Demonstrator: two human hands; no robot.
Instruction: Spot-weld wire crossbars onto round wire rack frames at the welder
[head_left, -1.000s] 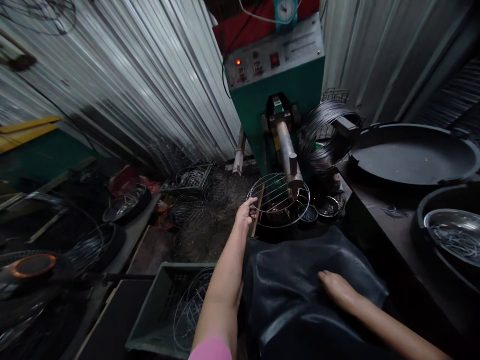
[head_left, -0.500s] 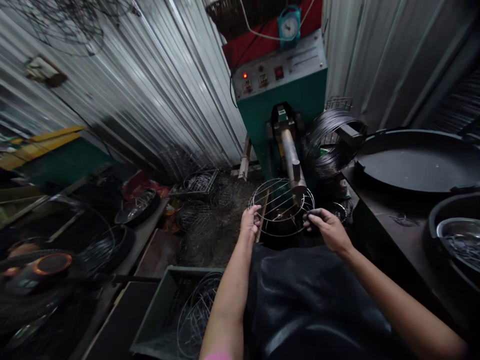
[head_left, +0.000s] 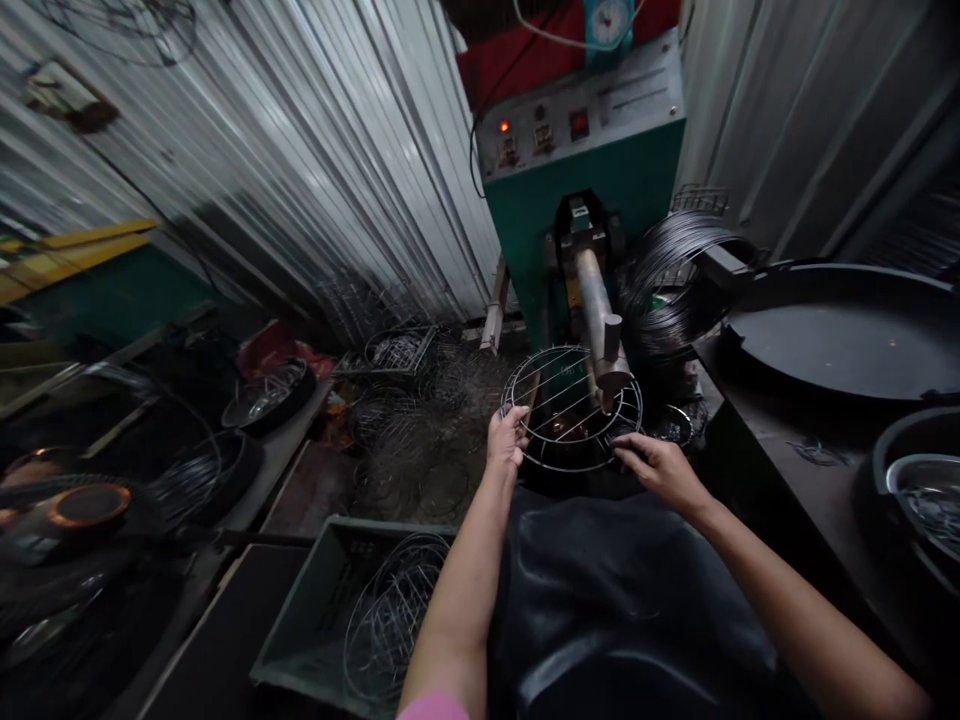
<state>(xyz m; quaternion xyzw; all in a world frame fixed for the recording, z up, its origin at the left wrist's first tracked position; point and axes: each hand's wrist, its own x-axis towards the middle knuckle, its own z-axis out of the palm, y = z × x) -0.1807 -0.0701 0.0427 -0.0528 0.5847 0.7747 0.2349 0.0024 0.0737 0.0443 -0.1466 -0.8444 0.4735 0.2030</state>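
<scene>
A round wire rack (head_left: pixel 564 469) with parallel bars and a double rim is held in front of the green welding machine (head_left: pixel 585 150). My left hand (head_left: pixel 507 438) is closed around the rack's left rim, thumb on top. At the front right of the rim, my right hand (head_left: pixel 664 472) has its thumb and fingers pinched at the wire; its fingertips look dark, and any small piece between them cannot be made out. The machine's cylindrical metal arm (head_left: pixel 600 300) reaches over the rack, its tip close to the right side of the bars.
A green crate (head_left: pixel 300 610) with wire racks stands at lower left. Wire pieces litter the floor behind it. A wire coil (head_left: pixel 682 260) hangs right of the machine. On the right bench are a large black pan (head_left: pixel 847 330) and a metal bowl (head_left: pixel 900 470).
The rack has shifted slightly right and turned a little under the machine's arm. Both hands remain at its rim. The view has moved somewhat, so the machine appears higher and further right.
</scene>
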